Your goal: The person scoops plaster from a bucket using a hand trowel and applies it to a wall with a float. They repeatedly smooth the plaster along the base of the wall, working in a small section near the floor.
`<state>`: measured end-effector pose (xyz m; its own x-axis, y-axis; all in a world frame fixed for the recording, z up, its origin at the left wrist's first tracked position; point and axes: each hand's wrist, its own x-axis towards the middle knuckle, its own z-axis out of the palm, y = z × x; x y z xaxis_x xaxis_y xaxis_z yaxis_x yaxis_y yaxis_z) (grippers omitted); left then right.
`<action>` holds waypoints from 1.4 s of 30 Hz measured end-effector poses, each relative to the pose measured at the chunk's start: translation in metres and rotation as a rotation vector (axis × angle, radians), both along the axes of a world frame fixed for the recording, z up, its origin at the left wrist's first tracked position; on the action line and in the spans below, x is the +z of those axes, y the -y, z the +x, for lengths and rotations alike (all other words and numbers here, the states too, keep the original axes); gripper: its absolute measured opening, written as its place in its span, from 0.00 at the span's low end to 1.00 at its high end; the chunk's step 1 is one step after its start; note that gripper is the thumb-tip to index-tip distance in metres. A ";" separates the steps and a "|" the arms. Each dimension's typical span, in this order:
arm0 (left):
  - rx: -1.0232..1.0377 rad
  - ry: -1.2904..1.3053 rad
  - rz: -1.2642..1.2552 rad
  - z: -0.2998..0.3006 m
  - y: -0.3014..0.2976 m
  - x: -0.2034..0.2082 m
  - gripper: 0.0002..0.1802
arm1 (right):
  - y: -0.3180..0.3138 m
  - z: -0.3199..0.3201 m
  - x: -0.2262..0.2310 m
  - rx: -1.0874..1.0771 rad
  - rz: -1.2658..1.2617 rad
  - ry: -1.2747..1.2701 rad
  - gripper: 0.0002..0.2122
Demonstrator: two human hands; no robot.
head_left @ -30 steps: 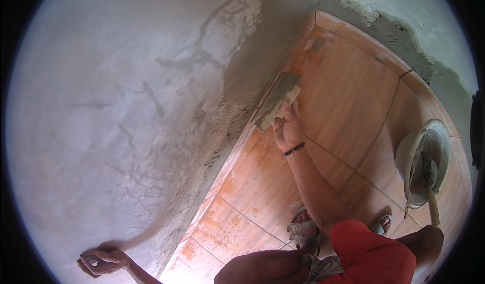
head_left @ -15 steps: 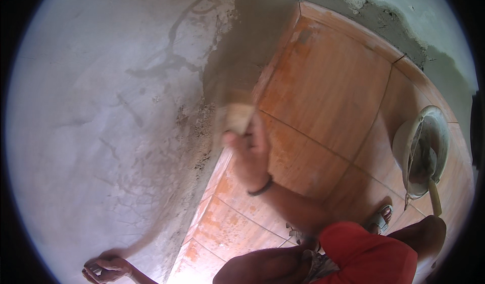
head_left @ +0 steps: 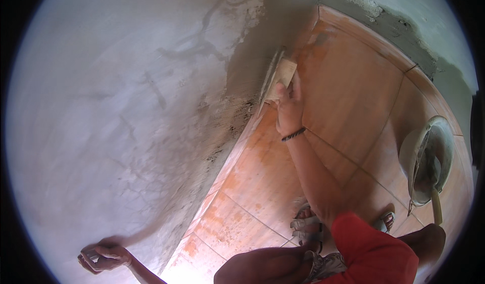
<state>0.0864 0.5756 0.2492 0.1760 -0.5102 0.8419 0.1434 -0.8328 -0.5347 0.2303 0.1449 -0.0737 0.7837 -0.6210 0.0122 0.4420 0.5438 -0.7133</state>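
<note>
My right hand [head_left: 290, 113], with a dark braided band at its wrist, grips a plastering float [head_left: 283, 77] with a tan, block-like handle. Its long thin edge lies along the bottom of the wall, just above the tile skirting. Behind it, a strip of damp, dark grey mortar [head_left: 252, 61] covers the lower wall. At the lower left my left hand [head_left: 105, 256] is by the pale grey wall [head_left: 126, 132]. Its fingers curl loosely, with a gap to the thumb, and nothing shows in them.
A bucket [head_left: 406, 155] with grey material and a stick-like handle [head_left: 436, 205] inside stands at the right on the orange tile floor [head_left: 348, 92]. My sandalled feet [head_left: 307, 226] are below. Tile skirting [head_left: 369, 34] edges the far wall, with grey mortar above it.
My right hand has carried the float up and away along the wall's foot. My left hand stays at the lower left. The view has shifted slightly.
</note>
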 end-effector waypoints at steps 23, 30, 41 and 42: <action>-0.007 0.031 0.026 0.000 0.006 0.001 0.25 | -0.054 -0.083 -0.018 0.275 0.553 0.033 0.27; -0.091 0.003 0.028 0.004 0.006 0.001 0.25 | -0.082 -0.048 -0.004 0.127 0.383 -0.194 0.32; -0.007 0.013 -0.011 0.000 0.003 -0.002 0.23 | -0.101 -0.100 0.082 0.127 -0.015 -0.046 0.27; -0.011 0.008 0.008 -0.002 0.003 0.001 0.23 | -0.084 -0.099 0.061 0.122 -0.073 -0.179 0.25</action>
